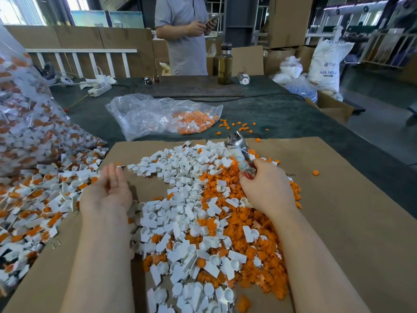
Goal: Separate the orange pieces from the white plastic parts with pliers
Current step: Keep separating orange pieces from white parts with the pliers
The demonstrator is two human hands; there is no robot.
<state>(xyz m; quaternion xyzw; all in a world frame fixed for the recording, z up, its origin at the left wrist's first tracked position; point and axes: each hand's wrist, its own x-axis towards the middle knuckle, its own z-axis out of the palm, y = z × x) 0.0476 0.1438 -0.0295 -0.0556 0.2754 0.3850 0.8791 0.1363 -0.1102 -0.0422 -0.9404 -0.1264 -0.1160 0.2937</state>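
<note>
The left hand (108,190) lies palm up with its fingers straight and loosely spread, holding nothing; it hovers at the left edge of the sorted heap, over the border between the cardboard sheet (338,222) and the unsorted mix. The right hand (266,188) is curled around the handles of the pliers (240,152), its fingers wrapped tight, with a bit of red grip showing below the thumb.

The pliers rise out of the top of the right hand, their long axis running up and away from the person and leaning slightly toward the left hand. The metal head points away, toward the far side of the bench (282,114); motion blur hides how the jaws stand.

Between the two hands and below them spread the white plastic parts (180,213), piled thickest toward the left hand. The orange pieces (255,247) gather under and below the right hand, along the right forearm. To the outside of the left hand lies a heap of joined white-and-orange parts (38,195), spilling from a clear bag (27,123). Beyond the fingertips of both hands a second clear bag (158,114) rests, partly filled with orange pieces, a few loose ones scattered just beside it.
</note>
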